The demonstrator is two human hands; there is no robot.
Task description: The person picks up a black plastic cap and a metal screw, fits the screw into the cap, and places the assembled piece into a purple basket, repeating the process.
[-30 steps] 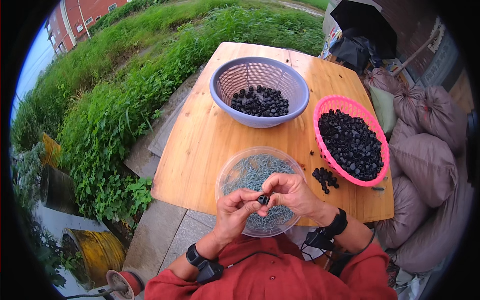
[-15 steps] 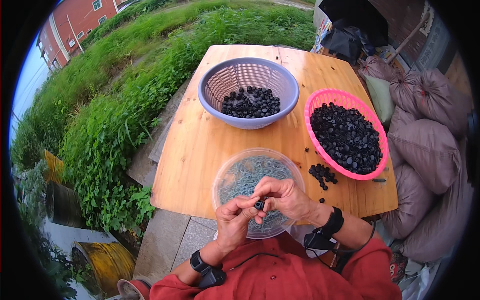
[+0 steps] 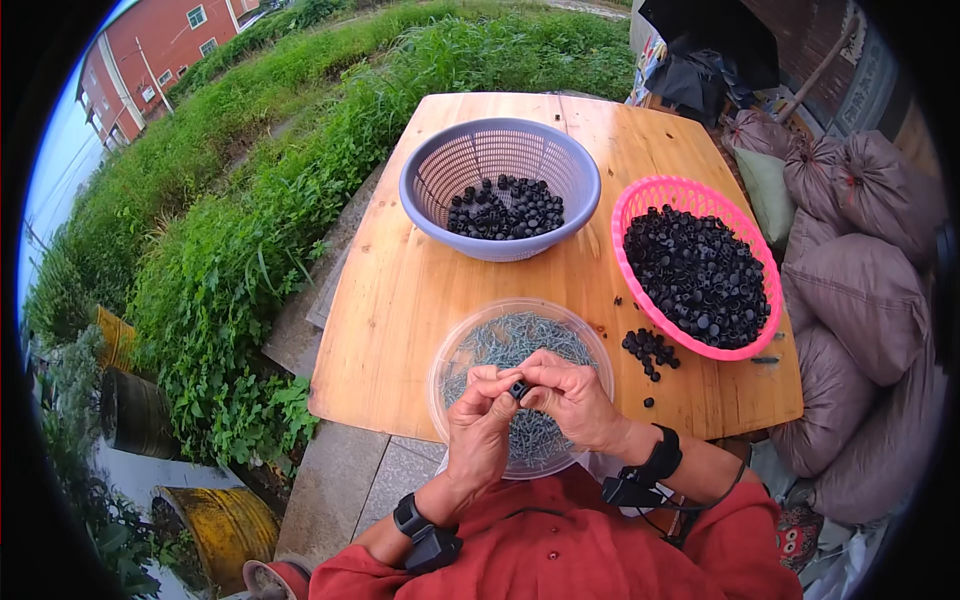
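Pinched between the fingertips of both hands is one small black plastic cap (image 3: 518,390). My left hand (image 3: 482,412) grips it from the left, my right hand (image 3: 575,402) from the right, with thumbs meeting at it. Both hands hover over a round clear plastic tub (image 3: 438,385) full of thin metal screws (image 3: 515,340). Whether a screw is in the fingers too, I cannot tell. Right of the tub, a small pile of loose black caps (image 3: 648,348) lies on the wooden table (image 3: 380,330).
A grey-purple mesh basket (image 3: 420,200) at the back holds some black pieces. The pink basket (image 3: 628,265) at the right is heaped with black caps. Stuffed brown sacks (image 3: 855,300) crowd the table's right side. Left of it are green plants (image 3: 210,330) and a yellow barrel (image 3: 225,525).
Both hands stay together over the tub, and the fingers have shifted around the black cap, which now sits a little higher. The whole view has moved slightly.
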